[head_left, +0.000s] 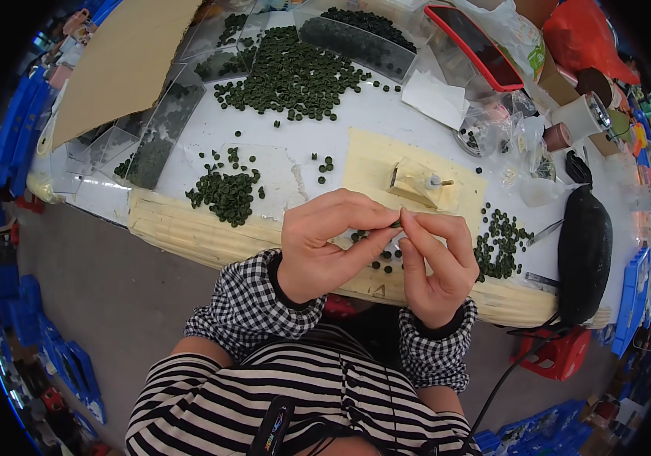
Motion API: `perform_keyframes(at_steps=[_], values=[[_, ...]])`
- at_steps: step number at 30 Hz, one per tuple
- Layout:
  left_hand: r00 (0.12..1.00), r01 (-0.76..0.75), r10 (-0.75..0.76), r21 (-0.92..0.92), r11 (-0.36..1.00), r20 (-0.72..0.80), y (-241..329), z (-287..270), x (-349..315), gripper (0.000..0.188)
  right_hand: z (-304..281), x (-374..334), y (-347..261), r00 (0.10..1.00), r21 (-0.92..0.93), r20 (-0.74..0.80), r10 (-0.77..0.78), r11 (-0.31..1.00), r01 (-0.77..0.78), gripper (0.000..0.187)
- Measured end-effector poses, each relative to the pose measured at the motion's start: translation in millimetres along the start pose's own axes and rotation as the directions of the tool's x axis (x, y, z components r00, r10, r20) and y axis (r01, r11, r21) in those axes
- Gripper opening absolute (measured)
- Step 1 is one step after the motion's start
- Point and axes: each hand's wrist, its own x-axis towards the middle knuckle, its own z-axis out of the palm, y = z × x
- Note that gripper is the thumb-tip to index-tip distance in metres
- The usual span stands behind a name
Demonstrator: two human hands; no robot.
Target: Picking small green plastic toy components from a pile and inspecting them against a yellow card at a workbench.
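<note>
Left hand [337,239]: thumb and index finger pinching a small dark green piece [396,224], mostly covered by the fingertips. Checked sleeve cover [243,304] behind the wrist.

Right hand [439,262]: fingers bent, fingertips meeting the left hand's at the same piece; whether they also grip it cannot be told.

Desk [272,140]: white-topped, beneath and beyond both hands.

Beyond the right hand: pale yellow block [410,182] with a metal pin, on a cream sheet [363,156]; farther out, white paper [435,99] and a smartphone [477,47] in a red case.

Right of the right hand: loose scatter of dark green round pieces [502,242], near; slim metal tool [546,232], past the scatter; elongated black pouch [585,251], farther right.

Left of the left hand, slightly beyond: small heap of like green pieces [225,194].

Well beyond the left hand: large heap of green pieces [287,72], spread among clear plastic trays; one clear tray [166,137] stands to its left, beside a cardboard sheet [124,64].

Right of the right hand, below desk level: red plastic stool [561,356], partly hidden.
</note>
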Motion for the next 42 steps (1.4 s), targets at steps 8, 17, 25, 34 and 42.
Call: perform_keyframes(at_steps=[8, 17, 25, 34, 42], values=[[0.998, 0.054, -0.051, 0.129, 0.99, -0.019, 3.6, -4.1, 3.7, 0.02, -2.3, -1.4, -1.4, 0.995, -0.01, -0.072, 0.074, 0.997, -0.075, 0.033], [0.989, 0.119, -0.149, 0.727, 0.677, -0.023, -15.2, -48.5, 12.8, 0.013, -3.7, -3.8, -0.8, 0.988, 0.002, -0.097, 0.118, 0.993, -0.118, 0.032], [0.983, 0.178, -0.149, 0.736, 0.654, -0.105, -20.1, -50.4, 12.4, 0.016, -3.6, -4.7, -0.3, 0.988, 0.003, -0.087, 0.131, 0.991, -0.131, 0.031], [0.985, 0.149, -0.172, 0.625, 0.766, -0.023, -10.9, -48.4, 5.0, 0.01, -2.6, -5.7, 1.4, 0.987, 0.011, -0.098, 0.127, 0.992, -0.127, 0.029], [0.984, 0.153, -0.177, 0.643, 0.75, -0.027, -16.2, -46.5, 6.5, 0.006, -1.6, -6.3, 2.3, 0.987, 0.009, -0.108, 0.116, 0.993, -0.115, 0.029]])
